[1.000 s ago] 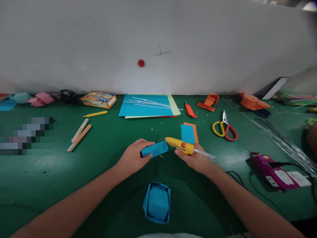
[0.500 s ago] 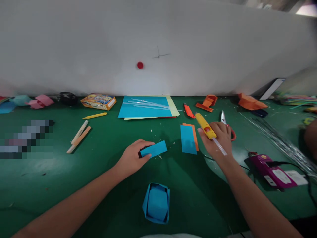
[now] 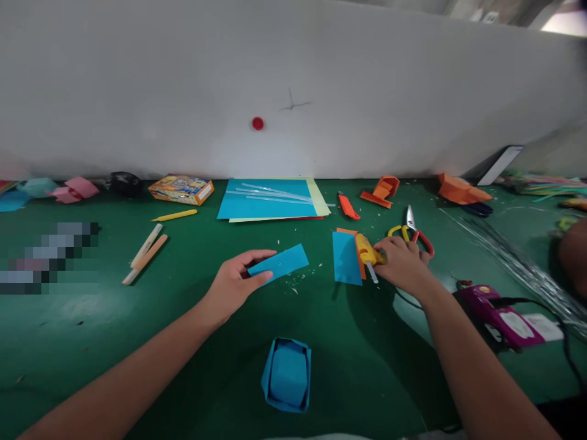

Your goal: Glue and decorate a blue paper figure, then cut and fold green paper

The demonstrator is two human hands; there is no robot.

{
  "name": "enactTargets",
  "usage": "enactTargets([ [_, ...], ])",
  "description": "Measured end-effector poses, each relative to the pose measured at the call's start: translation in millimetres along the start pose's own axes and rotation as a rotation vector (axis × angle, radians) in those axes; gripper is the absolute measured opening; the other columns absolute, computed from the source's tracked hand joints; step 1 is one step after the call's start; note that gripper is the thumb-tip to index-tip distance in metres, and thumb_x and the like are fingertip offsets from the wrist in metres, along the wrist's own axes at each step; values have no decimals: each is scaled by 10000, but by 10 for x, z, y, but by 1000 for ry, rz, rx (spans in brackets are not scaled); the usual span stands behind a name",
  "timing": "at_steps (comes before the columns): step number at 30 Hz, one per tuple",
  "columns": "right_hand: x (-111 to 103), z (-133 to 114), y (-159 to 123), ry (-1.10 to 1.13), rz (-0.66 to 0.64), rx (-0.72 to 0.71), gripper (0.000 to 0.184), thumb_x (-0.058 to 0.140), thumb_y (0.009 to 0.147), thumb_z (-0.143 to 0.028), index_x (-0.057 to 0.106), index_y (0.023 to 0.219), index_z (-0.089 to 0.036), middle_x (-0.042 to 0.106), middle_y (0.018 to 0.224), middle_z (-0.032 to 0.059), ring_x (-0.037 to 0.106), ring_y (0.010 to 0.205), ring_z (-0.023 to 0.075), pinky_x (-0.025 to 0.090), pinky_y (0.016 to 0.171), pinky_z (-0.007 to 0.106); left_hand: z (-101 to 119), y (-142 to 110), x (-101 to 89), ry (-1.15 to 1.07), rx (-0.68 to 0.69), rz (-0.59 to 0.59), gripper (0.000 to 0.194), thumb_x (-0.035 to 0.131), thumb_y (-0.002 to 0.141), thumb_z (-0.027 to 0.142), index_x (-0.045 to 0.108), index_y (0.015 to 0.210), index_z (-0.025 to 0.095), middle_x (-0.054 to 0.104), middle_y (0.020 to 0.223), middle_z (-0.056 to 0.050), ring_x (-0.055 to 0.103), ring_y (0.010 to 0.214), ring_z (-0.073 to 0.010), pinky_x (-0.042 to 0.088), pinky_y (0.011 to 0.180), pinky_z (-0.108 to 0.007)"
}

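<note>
Between thumb and fingers, my left hand (image 3: 235, 282) holds a blue paper strip (image 3: 280, 261) above the table. My right hand (image 3: 403, 263) is closed around a yellow glue gun (image 3: 365, 249), with a clear glue stick jutting from its back end. The gun is over the right edge of a blue paper piece (image 3: 345, 258), which overlaps an orange paper piece (image 3: 363, 269). Close to my body sits a small blue folded-paper box (image 3: 288, 375). Scissors (image 3: 410, 221) with red and yellow handles lie just beyond my right hand.
Coloured sheets (image 3: 266, 208) with clear glue sticks lie by the wall. A box (image 3: 181, 189), a yellow pen (image 3: 174, 215) and two markers (image 3: 147, 253) lie left. An orange cutter (image 3: 348, 206) lies right of the sheets. A purple power strip (image 3: 499, 318) with a cable is at right.
My right hand has lowered and turned the glue gun towards the paper pieces, uncovering the scissors' yellow handle. My left hand has shifted slightly left, and the blue strip is turned.
</note>
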State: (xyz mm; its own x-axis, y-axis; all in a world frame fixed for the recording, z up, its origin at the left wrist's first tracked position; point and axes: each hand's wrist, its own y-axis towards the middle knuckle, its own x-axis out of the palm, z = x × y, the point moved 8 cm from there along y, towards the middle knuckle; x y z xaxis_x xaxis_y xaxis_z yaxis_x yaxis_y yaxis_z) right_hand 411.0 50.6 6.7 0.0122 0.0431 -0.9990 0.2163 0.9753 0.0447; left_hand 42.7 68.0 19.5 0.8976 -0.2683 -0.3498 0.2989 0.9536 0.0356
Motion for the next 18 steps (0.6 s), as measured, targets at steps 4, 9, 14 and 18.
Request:
enactTargets([
  [4,11,108,-2,65,-88,-2,458,673,774,-437,691,1212,-304,575,1389,109,479,1282,458,381,1005,661,74,-65,-65,-36,-35,29,460,767,776,426,745,1193,232,760,1133,-50,712,909,-227,594,770,-317],
  [9,-292,56,-168,154,68,-69,434,596,773,-258,649,1203,-270,569,1396,119,470,1308,450,348,1050,697,179,-193,-203,-48,-69,124,465,792,738,481,776,1121,217,776,1045,-50,698,852,-231,581,735,-311],
  [14,-740,-930,-828,447,8,-663,317,545,951,-287,590,1264,-286,527,1464,95,411,1392,348,356,1115,582,248,-331,-242,57,-69,138,427,764,752,526,802,1031,204,756,872,-48,638,696,-199,521,610,-275],
  [18,-764,-1634,-1412,607,-248,-984,685,745,833,-621,529,1394,-293,451,1561,78,400,1387,332,362,1130,496,249,-364,-272,107,-38,154,370,743,771,514,804,993,224,733,840,-33,603,669,-187,483,575,-262],
])
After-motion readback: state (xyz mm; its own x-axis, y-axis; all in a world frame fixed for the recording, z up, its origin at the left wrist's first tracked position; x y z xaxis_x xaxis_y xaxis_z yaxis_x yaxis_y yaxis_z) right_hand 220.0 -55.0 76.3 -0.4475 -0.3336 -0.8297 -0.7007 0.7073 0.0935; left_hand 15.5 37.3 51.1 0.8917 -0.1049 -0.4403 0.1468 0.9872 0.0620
